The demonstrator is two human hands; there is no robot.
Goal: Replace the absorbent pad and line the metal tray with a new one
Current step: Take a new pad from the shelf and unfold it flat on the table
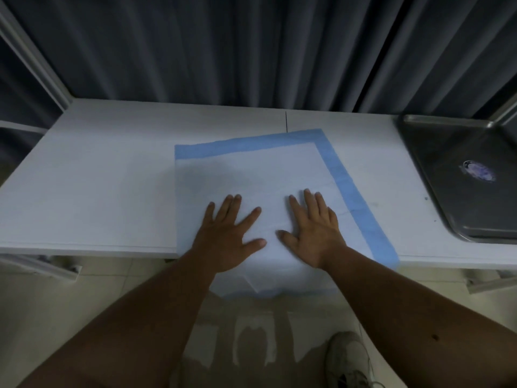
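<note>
A white absorbent pad (pixel 251 169) with a blue border along its far and right edges lies flat on the white table (pixel 92 180); its near end hangs over the table's front edge. My left hand (pixel 228 236) and my right hand (pixel 313 228) press palm-down on the pad side by side, fingers spread, holding nothing. The metal tray (pixel 458 147) sits bare at the table's right end, well apart from the pad, with a small purplish sticker or stain (pixel 477 170) on its floor.
Dark grey curtains (pixel 251 49) hang right behind the table. A white frame post (pixel 33 57) rises at the back left. Below the table's front edge are a tiled floor and my shoe (pixel 349 359).
</note>
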